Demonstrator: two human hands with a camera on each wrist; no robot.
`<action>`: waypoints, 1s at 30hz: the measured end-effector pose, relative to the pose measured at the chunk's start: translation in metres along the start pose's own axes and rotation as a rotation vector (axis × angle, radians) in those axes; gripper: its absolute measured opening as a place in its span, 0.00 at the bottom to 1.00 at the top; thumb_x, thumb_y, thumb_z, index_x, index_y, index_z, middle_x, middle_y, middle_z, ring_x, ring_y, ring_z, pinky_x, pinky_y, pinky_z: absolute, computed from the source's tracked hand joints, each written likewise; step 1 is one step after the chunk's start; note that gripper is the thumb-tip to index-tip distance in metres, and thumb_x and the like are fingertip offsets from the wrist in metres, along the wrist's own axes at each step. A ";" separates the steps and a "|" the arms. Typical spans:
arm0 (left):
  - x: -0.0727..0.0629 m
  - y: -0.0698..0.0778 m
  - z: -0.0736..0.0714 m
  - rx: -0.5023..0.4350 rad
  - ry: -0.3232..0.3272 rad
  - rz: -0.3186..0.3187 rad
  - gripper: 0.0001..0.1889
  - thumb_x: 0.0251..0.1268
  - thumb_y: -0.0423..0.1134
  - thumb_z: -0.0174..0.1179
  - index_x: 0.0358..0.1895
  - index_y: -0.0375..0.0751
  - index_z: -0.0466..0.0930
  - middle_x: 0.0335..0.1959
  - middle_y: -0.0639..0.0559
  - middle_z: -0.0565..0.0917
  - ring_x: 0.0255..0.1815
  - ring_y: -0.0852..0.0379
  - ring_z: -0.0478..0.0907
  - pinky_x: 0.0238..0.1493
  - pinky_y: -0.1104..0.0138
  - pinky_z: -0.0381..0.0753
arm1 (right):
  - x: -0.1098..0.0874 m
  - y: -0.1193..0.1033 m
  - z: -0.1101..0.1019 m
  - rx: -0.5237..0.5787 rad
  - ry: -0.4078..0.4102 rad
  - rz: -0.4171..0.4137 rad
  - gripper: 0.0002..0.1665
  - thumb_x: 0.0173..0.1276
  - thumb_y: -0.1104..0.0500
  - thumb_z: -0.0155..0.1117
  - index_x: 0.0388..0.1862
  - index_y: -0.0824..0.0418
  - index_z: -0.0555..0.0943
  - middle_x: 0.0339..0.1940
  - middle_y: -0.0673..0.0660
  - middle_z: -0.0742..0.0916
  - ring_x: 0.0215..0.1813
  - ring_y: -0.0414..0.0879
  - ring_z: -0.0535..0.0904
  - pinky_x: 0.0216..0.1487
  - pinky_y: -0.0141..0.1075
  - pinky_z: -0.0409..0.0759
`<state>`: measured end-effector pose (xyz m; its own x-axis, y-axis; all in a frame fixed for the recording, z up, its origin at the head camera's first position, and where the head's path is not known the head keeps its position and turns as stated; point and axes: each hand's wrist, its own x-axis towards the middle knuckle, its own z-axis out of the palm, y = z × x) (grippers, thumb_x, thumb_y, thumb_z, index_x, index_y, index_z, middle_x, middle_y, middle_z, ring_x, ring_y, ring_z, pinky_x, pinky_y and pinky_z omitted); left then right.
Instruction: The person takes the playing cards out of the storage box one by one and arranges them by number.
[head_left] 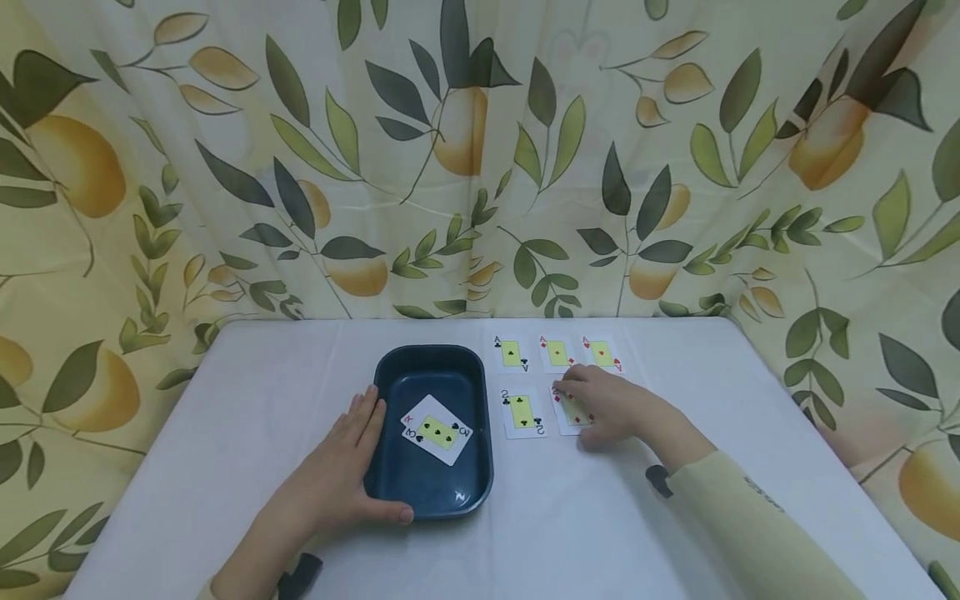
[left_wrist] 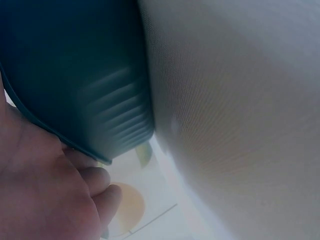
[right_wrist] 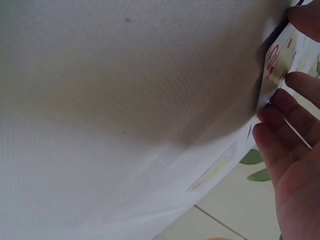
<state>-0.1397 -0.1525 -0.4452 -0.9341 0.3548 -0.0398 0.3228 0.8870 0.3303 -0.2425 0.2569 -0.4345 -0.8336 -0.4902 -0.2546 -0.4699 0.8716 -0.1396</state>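
Observation:
My left hand (head_left: 337, 467) rests against the left side of a dark blue rectangular dish (head_left: 483, 450), fingers straight along the rim and thumb at the near corner. Inside the dish lies a three of clubs or spades (head_left: 437, 431), overlapping a red-marked card (head_left: 410, 414). My right hand (head_left: 611, 404) holds a red two, seemingly diamonds (head_left: 573, 414), by its edges at the right end of the near row. In the right wrist view, the held card (right_wrist: 274, 65) sits between thumb and fingertips, just at the cloth. Beside it lies a two of clubs (head_left: 522, 413).
Behind, in a row, lie an ace of clubs (head_left: 511, 354), an ace of diamonds (head_left: 557, 352) and an ace of hearts (head_left: 602, 353). A white cloth (head_left: 247, 417) covers the table. A leaf-and-fruit patterned curtain (head_left: 480, 200) hangs along the back and sides.

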 end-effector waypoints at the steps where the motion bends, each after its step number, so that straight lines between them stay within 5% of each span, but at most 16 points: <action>1: 0.000 0.000 0.000 0.000 0.001 0.003 0.77 0.28 0.87 0.61 0.80 0.39 0.46 0.83 0.46 0.37 0.83 0.43 0.38 0.78 0.47 0.50 | 0.000 0.000 0.000 0.003 -0.002 0.003 0.47 0.50 0.53 0.74 0.73 0.53 0.72 0.69 0.55 0.74 0.68 0.54 0.70 0.69 0.53 0.70; 11: 0.000 -0.001 0.000 -0.010 -0.002 0.002 0.77 0.28 0.87 0.61 0.81 0.39 0.46 0.83 0.46 0.37 0.83 0.43 0.38 0.77 0.47 0.50 | -0.001 -0.016 -0.012 0.004 0.106 -0.040 0.45 0.53 0.49 0.73 0.72 0.51 0.73 0.67 0.55 0.76 0.67 0.52 0.71 0.67 0.51 0.74; 18: 0.000 -0.002 0.000 -0.009 -0.001 0.006 0.77 0.27 0.87 0.61 0.81 0.39 0.46 0.83 0.46 0.37 0.83 0.44 0.37 0.77 0.47 0.50 | 0.006 -0.052 -0.030 0.063 0.185 -0.238 0.39 0.58 0.46 0.71 0.70 0.48 0.73 0.65 0.50 0.77 0.66 0.47 0.71 0.66 0.46 0.75; 30: 0.000 -0.004 0.000 0.001 -0.006 0.014 0.76 0.30 0.87 0.59 0.81 0.40 0.45 0.83 0.46 0.37 0.83 0.43 0.37 0.77 0.46 0.52 | 0.035 -0.117 -0.045 0.047 0.129 -0.429 0.41 0.59 0.44 0.74 0.71 0.47 0.73 0.67 0.50 0.75 0.66 0.45 0.71 0.64 0.41 0.77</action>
<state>-0.1410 -0.1556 -0.4468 -0.9286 0.3688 -0.0414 0.3358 0.8824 0.3295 -0.2301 0.1372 -0.3840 -0.5966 -0.8014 -0.0431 -0.7700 0.5868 -0.2505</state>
